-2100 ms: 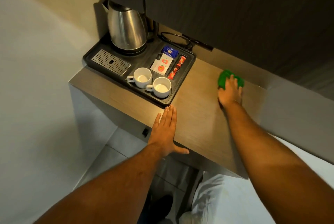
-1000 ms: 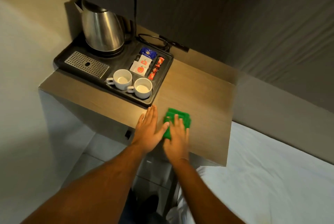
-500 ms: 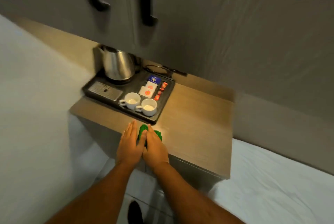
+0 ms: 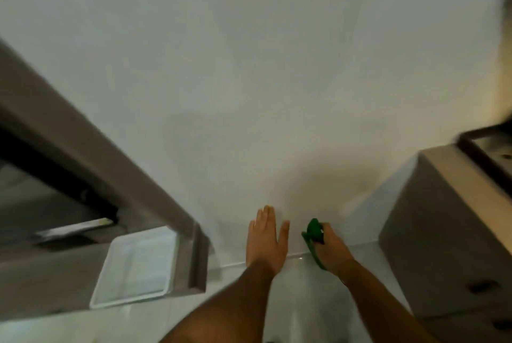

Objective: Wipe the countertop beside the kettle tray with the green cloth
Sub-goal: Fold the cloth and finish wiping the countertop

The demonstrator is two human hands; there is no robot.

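My view faces a pale wall, with motion blur. The green cloth (image 4: 313,234) is bunched in my right hand (image 4: 331,250), held in the air in front of the wall, off the counter. My left hand (image 4: 265,240) is flat and open just left of it, fingers together, holding nothing. The wooden countertop (image 4: 454,173) shows only as a strip at the far right edge, with a corner of the black kettle tray (image 4: 483,146) on it. The kettle and cups are out of view.
The grey cabinet side (image 4: 432,245) under the counter stands at the right. At the lower left a white tray (image 4: 135,265) lies on a grey surface beside a dark opening (image 4: 41,176). Pale floor lies below my arms.
My view has swung left away from the counter toward the wall. Both hands have left the countertop's front edge, and my right hand has lifted the cloth off it.
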